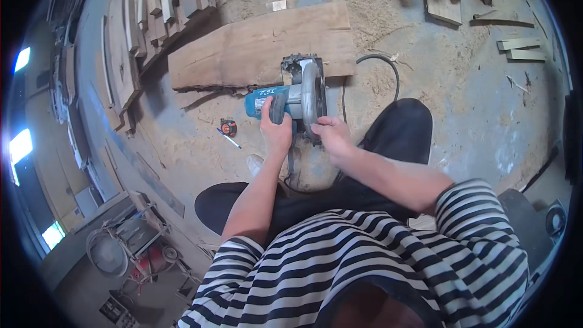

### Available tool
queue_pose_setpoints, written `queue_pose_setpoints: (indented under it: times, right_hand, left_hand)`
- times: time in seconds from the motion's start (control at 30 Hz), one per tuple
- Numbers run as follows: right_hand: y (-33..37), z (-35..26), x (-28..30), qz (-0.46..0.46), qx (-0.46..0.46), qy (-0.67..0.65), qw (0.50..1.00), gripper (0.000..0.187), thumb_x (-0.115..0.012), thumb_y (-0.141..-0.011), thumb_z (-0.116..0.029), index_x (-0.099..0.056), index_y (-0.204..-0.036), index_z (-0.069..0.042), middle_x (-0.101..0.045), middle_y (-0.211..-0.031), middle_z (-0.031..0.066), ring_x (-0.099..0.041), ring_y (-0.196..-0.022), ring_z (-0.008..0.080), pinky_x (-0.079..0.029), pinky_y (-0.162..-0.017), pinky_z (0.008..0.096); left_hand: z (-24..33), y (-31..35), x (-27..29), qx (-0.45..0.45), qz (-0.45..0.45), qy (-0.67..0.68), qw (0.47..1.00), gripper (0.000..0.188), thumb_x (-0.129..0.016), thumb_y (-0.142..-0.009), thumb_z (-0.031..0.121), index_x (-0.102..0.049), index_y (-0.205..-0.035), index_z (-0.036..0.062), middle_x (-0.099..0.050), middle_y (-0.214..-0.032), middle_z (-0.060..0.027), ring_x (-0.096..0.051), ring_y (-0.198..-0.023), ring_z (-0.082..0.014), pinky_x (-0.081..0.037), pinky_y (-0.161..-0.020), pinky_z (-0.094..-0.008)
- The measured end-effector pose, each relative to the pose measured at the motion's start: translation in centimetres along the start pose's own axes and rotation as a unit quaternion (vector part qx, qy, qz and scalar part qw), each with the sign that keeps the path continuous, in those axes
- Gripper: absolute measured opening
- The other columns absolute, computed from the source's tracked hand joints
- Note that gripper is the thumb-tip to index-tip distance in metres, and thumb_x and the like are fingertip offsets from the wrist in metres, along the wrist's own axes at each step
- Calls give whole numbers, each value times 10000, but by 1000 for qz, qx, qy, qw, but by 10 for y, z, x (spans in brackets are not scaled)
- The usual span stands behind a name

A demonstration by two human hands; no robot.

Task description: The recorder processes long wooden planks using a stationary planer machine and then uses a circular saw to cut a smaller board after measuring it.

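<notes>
A teal and grey circular saw (267,102) rests with its front part over the near edge of a wide wooden slab (243,51), close to the slab's right end. My left hand (277,130) is wrapped round the saw's dark rear handle. At the back of the grey blade guard, my right hand (331,133) has its fingers bent against the lower part of the saw; what exactly they grip is hard to make out. The blade is mostly hidden by the guard.
An orange and black tape measure (228,127) and a pen (229,138) lie on the sawdust-covered floor left of the saw. A black cable (398,79) loops at the right. Stacked boards (130,30) stand at the left, with offcuts (442,1) at the far right.
</notes>
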State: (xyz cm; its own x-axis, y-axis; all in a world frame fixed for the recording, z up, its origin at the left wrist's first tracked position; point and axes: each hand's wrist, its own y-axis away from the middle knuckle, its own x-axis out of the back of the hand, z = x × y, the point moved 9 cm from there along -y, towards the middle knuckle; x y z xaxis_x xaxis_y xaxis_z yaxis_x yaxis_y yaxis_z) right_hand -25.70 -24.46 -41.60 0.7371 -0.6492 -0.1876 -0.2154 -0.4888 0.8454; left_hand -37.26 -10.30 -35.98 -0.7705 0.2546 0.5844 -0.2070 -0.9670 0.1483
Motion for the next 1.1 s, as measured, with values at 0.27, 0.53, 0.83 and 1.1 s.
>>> queue_pose_setpoints:
  times: [0.27, 0.53, 0.83, 1.1]
  right_hand:
    - [5, 0, -2, 112, 29, -77, 990, 445, -701, -771, -19, -598, -1199, 46, -668, -1049, 180, -635, -972, 245, -498, -862, 345]
    - [-6, 4, 4, 118, 86, -46, 988, 412, -700, -770, -9, -621, -1174, 19, -646, -1030, 175, -640, -866, 280, -515, -807, 369]
    - [24, -57, -11, 148, 341, 128, 919, 345, -682, -775, 55, -629, -1099, -50, -511, -1145, 172, -565, -1006, 310, -494, -850, 372]
    - [27, -74, -18, 114, 370, 189, 902, 350, -653, -798, 83, -633, -1120, -54, -462, -1179, 182, -551, -1011, 322, -465, -884, 368]
  left_hand:
    - [-15, -2, 0, 55, -25, -1, 998, 598, -652, -786, 28, -516, -1369, 27, -621, -1273, -197, -602, -1189, -289, -439, -1045, -379]
    - [-23, -9, 1, -30, -15, -57, 998, 584, -655, -810, -3, -493, -1369, 38, -640, -1047, -117, -617, -715, -154, -523, -669, -291]
    - [-28, -1, 1, 57, -5, -14, 998, 547, -702, -834, 44, -518, -1347, 0, -610, -1146, -143, -579, -943, -207, -459, -836, -322]
    - [-19, -1, 0, 24, 4, -40, 999, 515, -698, -856, 13, -522, -1340, 17, -618, -988, -87, -574, -688, -119, -503, -630, -278]
